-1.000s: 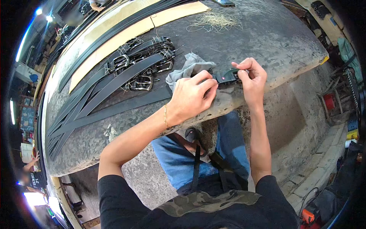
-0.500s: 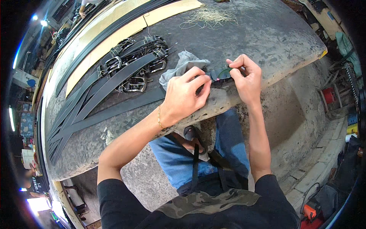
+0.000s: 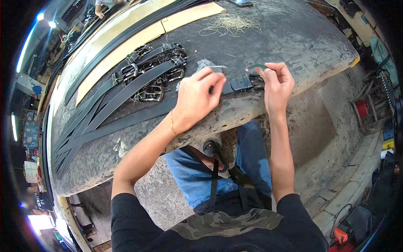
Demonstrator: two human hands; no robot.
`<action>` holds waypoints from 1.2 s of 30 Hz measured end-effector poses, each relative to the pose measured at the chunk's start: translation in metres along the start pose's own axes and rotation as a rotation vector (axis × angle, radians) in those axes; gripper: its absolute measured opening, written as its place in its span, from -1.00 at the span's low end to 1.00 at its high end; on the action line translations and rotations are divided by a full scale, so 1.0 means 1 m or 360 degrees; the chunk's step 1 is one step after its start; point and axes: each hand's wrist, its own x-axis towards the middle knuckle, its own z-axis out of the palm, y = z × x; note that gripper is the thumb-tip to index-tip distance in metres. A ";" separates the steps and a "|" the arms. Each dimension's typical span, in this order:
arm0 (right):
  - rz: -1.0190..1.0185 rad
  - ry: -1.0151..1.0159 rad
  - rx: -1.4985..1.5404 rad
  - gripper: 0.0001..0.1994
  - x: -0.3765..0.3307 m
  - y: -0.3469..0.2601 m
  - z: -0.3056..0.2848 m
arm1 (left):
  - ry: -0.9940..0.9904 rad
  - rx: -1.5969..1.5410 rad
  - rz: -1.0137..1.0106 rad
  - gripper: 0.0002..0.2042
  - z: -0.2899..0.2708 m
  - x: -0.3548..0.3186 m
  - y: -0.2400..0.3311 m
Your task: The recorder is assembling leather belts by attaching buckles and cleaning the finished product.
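Note:
A black leather belt (image 3: 152, 111) lies along the near edge of the work table, its stitched end (image 3: 241, 83) and metal buckle (image 3: 257, 82) between my hands. My right hand (image 3: 277, 83) pinches a thin curved green stick with a glowing pinkish tip, held just above the buckle end. My left hand (image 3: 198, 94) is curled over the belt strap, thumb and fingers together; a dark spot shows inside the curl, but what it is cannot be made out. Partly behind this hand sits a crumpled grey cloth (image 3: 205, 64).
Several belts with buckles (image 3: 149, 93) are heaped to the left, loose threads at their ends. Beyond lie long black straps (image 3: 138, 30) on tan sheets (image 3: 126, 50). A tangle of pale thread (image 3: 233, 25) rests at the far side. Another person's hand (image 3: 99, 13) shows at far left.
My right hand has lifted the green stick off the belt end, baring the stitching and buckle. My left hand has drawn slightly back to the left, away from the stitched end.

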 end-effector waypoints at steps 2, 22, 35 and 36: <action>0.0003 0.0185 0.0405 -0.95 0.000 -0.003 0.003 | 0.0038 -0.0069 -0.0064 -0.96 -0.004 0.019 -0.008; 0.0145 0.0375 0.0793 -0.94 0.005 -0.003 0.003 | -0.0607 0.0760 -0.0035 -0.57 0.019 0.101 -0.073; 0.0085 0.0355 0.0471 -0.82 0.008 -0.003 0.009 | -0.0459 0.0806 0.0187 -0.80 -0.053 -0.006 -0.023; 0.0089 0.0351 0.0475 -0.82 0.010 -0.002 0.007 | -0.0254 0.0564 0.0021 -0.80 -0.051 -0.002 -0.015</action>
